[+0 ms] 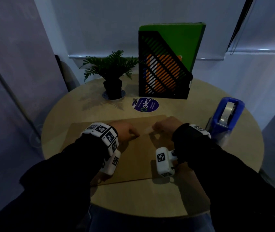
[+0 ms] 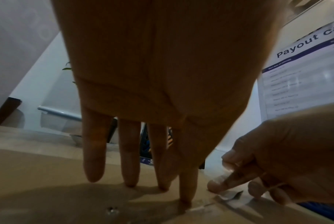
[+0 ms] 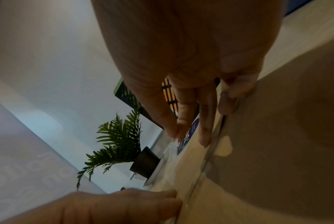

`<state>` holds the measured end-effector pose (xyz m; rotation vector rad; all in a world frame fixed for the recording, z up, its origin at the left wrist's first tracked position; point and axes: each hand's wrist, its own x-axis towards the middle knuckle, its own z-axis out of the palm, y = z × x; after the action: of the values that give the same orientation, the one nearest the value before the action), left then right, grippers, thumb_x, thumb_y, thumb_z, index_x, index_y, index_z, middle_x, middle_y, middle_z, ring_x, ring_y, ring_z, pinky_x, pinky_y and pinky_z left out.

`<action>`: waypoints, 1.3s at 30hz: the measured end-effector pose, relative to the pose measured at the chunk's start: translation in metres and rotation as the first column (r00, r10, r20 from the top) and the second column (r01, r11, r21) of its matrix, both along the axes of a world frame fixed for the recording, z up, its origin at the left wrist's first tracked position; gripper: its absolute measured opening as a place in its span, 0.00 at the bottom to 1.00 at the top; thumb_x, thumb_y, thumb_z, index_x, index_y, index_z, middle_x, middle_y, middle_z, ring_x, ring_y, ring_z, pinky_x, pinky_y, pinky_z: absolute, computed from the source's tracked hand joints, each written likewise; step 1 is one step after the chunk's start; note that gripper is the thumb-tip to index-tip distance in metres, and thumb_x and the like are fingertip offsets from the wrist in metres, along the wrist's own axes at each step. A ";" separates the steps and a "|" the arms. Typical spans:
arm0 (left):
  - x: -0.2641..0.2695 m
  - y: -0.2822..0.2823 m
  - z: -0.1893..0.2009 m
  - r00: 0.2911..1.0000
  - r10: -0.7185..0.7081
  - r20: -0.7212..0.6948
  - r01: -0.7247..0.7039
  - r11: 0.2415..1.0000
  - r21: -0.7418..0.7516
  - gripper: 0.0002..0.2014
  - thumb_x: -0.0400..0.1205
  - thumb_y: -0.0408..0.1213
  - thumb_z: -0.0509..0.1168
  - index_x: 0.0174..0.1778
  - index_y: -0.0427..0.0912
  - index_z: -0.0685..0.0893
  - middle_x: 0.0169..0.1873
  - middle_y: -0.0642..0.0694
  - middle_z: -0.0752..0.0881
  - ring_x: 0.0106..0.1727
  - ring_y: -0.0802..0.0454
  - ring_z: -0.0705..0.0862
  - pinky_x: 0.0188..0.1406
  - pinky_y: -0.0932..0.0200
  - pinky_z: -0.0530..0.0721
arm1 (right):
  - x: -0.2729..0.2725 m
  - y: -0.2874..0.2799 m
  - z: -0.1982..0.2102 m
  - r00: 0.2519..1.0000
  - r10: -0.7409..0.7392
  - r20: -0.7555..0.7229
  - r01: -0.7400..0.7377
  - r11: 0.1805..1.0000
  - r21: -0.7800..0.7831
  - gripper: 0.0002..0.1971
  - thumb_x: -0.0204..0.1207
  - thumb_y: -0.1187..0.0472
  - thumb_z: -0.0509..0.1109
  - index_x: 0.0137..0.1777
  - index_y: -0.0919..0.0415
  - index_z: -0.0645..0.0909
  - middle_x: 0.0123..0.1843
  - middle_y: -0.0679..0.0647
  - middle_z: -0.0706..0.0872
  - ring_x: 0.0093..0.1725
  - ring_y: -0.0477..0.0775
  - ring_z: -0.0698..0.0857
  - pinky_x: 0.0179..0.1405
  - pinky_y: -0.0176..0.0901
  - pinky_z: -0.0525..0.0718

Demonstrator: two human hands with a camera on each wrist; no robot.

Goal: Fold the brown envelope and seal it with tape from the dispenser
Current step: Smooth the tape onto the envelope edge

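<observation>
Left hand (image 1: 126,131) presses tape (image 2: 228,195) on envelope (image 1: 133,158), right hand (image 1: 166,125) pinches it.

Envelope (image 1: 133,156) near corners hidden under sleeves (image 1: 76,161), poster (image 2: 306,84) small print blurred, sticker (image 1: 145,104) fine print too small to read

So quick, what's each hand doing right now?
Left hand: open, pressing the tape strip onto the brown envelope.
Right hand: closed, pinching the tape strip's other end.

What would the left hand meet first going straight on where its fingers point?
The brown envelope: the left hand seems to touch it with straight fingertips. Skimming on along the table, probably the black file holder next; the right hand, pinching tape, sits aside.
</observation>
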<state>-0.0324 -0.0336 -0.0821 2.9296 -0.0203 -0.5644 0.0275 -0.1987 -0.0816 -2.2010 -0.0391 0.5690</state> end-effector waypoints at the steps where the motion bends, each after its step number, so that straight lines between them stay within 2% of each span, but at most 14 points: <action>1: -0.001 0.000 0.001 1.000 0.001 0.002 -0.001 1.000 0.000 0.17 0.86 0.39 0.57 0.70 0.51 0.81 0.75 0.51 0.76 0.74 0.49 0.74 0.76 0.52 0.70 | 0.000 0.000 -0.001 1.000 -0.001 -0.002 0.001 1.000 0.008 0.11 0.74 0.59 0.74 0.35 0.63 0.79 0.42 0.61 0.81 0.31 0.54 0.76 0.39 0.44 0.74; 3: -0.002 0.001 0.001 1.000 0.013 0.008 -0.013 1.000 -0.009 0.17 0.86 0.42 0.57 0.70 0.54 0.81 0.74 0.52 0.77 0.72 0.50 0.76 0.74 0.53 0.72 | 0.001 0.001 -0.002 1.000 0.003 -0.014 -0.003 1.000 0.005 0.11 0.74 0.58 0.74 0.36 0.64 0.79 0.43 0.61 0.81 0.36 0.56 0.78 0.41 0.44 0.75; 5: -0.003 0.000 0.002 1.000 0.024 0.017 -0.024 1.000 -0.020 0.17 0.86 0.42 0.57 0.70 0.54 0.80 0.73 0.52 0.77 0.71 0.51 0.77 0.71 0.55 0.73 | 0.001 0.001 -0.002 1.000 0.014 -0.017 -0.014 1.000 -0.019 0.10 0.75 0.58 0.73 0.40 0.64 0.79 0.40 0.58 0.81 0.36 0.56 0.79 0.36 0.41 0.76; 8: -0.003 -0.001 0.002 0.998 0.058 0.013 -0.058 0.998 -0.035 0.17 0.86 0.38 0.57 0.70 0.52 0.80 0.72 0.51 0.77 0.71 0.50 0.77 0.68 0.56 0.75 | 0.001 0.003 -0.003 1.000 0.027 -0.006 -0.027 0.998 -0.054 0.15 0.76 0.58 0.73 0.31 0.62 0.76 0.32 0.55 0.77 0.29 0.50 0.74 0.25 0.39 0.70; 14: -0.003 0.000 0.001 0.998 0.069 -0.006 -0.069 0.998 -0.004 0.15 0.87 0.45 0.57 0.69 0.55 0.79 0.71 0.53 0.78 0.64 0.51 0.81 0.61 0.60 0.74 | 0.001 0.006 -0.005 0.999 0.044 -0.014 -0.046 0.994 -0.099 0.14 0.74 0.58 0.72 0.30 0.60 0.76 0.30 0.54 0.77 0.27 0.51 0.75 0.24 0.39 0.70; 17: -0.003 0.000 0.001 0.999 0.050 -0.007 -0.050 0.999 0.012 0.15 0.87 0.46 0.56 0.69 0.55 0.80 0.72 0.53 0.77 0.63 0.49 0.81 0.62 0.58 0.74 | 0.002 0.007 -0.006 0.999 0.048 -0.014 -0.049 0.994 -0.100 0.10 0.74 0.58 0.72 0.35 0.62 0.80 0.32 0.56 0.79 0.27 0.52 0.76 0.24 0.38 0.71; 20: -0.003 0.000 0.000 0.999 0.053 -0.009 -0.053 0.999 -0.001 0.16 0.87 0.46 0.57 0.69 0.54 0.80 0.73 0.52 0.77 0.64 0.49 0.81 0.64 0.57 0.74 | 0.001 0.007 -0.007 0.999 0.037 -0.023 -0.039 0.995 -0.095 0.09 0.75 0.58 0.71 0.37 0.63 0.79 0.32 0.56 0.79 0.28 0.53 0.77 0.24 0.38 0.72; 24: -0.002 0.002 -0.003 0.998 0.063 -0.003 -0.063 0.998 -0.020 0.16 0.87 0.44 0.58 0.69 0.53 0.80 0.73 0.52 0.77 0.67 0.51 0.79 0.65 0.59 0.73 | 0.001 0.008 -0.008 0.999 0.034 -0.018 -0.035 0.995 -0.090 0.09 0.74 0.60 0.72 0.47 0.66 0.81 0.37 0.59 0.81 0.28 0.53 0.77 0.25 0.38 0.73; 27: -0.003 0.000 -0.001 0.998 0.055 -0.005 -0.055 0.998 -0.019 0.16 0.87 0.43 0.57 0.70 0.53 0.79 0.74 0.53 0.77 0.70 0.52 0.77 0.65 0.61 0.71 | 0.000 0.008 -0.010 0.999 0.036 -0.005 -0.036 0.992 -0.118 0.09 0.73 0.59 0.72 0.39 0.65 0.80 0.30 0.56 0.78 0.26 0.53 0.76 0.23 0.37 0.72; 30: -0.004 -0.002 0.003 0.999 0.040 -0.018 -0.040 0.999 -0.004 0.17 0.88 0.45 0.56 0.72 0.51 0.78 0.75 0.52 0.75 0.71 0.52 0.76 0.65 0.62 0.69 | 0.001 0.008 -0.012 1.000 0.022 0.002 -0.021 0.992 -0.124 0.12 0.72 0.58 0.73 0.32 0.62 0.77 0.29 0.56 0.78 0.26 0.53 0.77 0.24 0.38 0.72; 33: -0.004 -0.002 0.001 0.999 0.043 -0.024 -0.043 0.999 -0.012 0.17 0.87 0.44 0.57 0.72 0.51 0.78 0.76 0.52 0.74 0.72 0.51 0.76 0.70 0.57 0.70 | 0.001 0.009 -0.012 1.000 0.024 0.001 -0.024 0.990 -0.136 0.13 0.72 0.57 0.73 0.31 0.60 0.76 0.30 0.55 0.78 0.28 0.53 0.76 0.30 0.40 0.74; 39: -0.004 -0.002 0.000 0.999 0.037 -0.030 -0.037 0.999 -0.005 0.17 0.88 0.44 0.56 0.72 0.51 0.78 0.76 0.51 0.74 0.71 0.50 0.77 0.71 0.56 0.72 | 0.001 0.008 -0.011 0.999 0.044 -0.005 -0.044 0.988 -0.149 0.13 0.73 0.57 0.71 0.31 0.60 0.74 0.29 0.55 0.76 0.27 0.53 0.75 0.26 0.39 0.71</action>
<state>-0.0364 -0.0356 -0.0820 2.9094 0.0353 -0.6018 0.0285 -0.1903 -0.0928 -2.3503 -0.0458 0.6159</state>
